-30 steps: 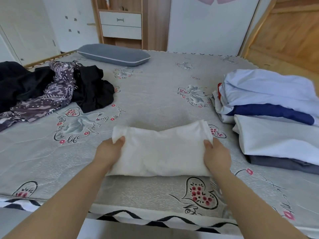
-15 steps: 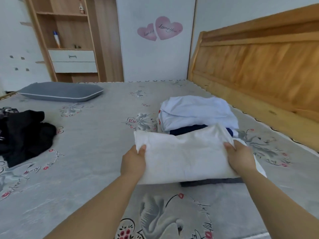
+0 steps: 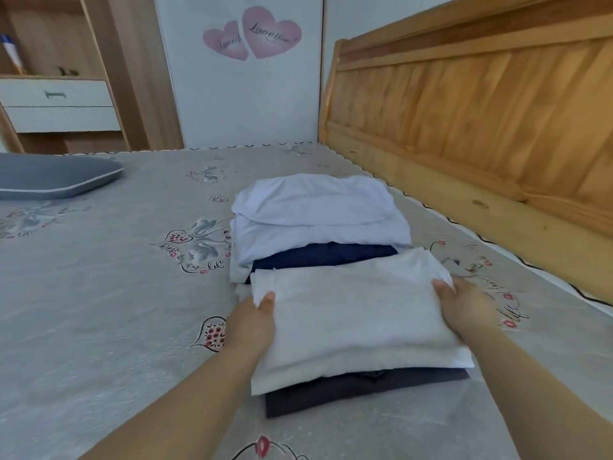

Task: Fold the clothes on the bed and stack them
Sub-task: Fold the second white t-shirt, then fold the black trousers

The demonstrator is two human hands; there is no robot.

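Head view caught you with both hands on a folded white garment (image 3: 351, 310): your left hand (image 3: 252, 322) gripped its left edge, thumb lying on top of the cloth and the other fingers hidden beneath, while your right hand (image 3: 464, 302) held the right edge in the same way, thumb over the fabric. The white piece sat on top of another white folded layer (image 3: 331, 368), and that in turn lay on a dark grey folded garment (image 3: 348, 391) resting on the bed; whether you had let the top piece settle fully onto the pile could not be told. Just behind this pile, touching it, stood a second stack with a pale lavender-white garment (image 3: 315, 207) uppermost and a navy blue garment (image 3: 325, 255) under it. All of this lay on the grey bedsheet (image 3: 99, 293), printed with swans, red-flowered hearts and script in which you could read "life" near both stacks; the rest of that lettering was too blurred to make out. A grey pillow (image 3: 56, 175) lay at the far left of the bed, well apart from the stacks. The wooden headboard (image 3: 481, 121) ran along your right. On the white wall panel beyond the bed were two pink heart stickers (image 3: 253, 36) with cursive writing that seemed to begin "Love", though the remainder was not legible. A wooden cabinet with white drawers (image 3: 56, 106) stood at the upper left.
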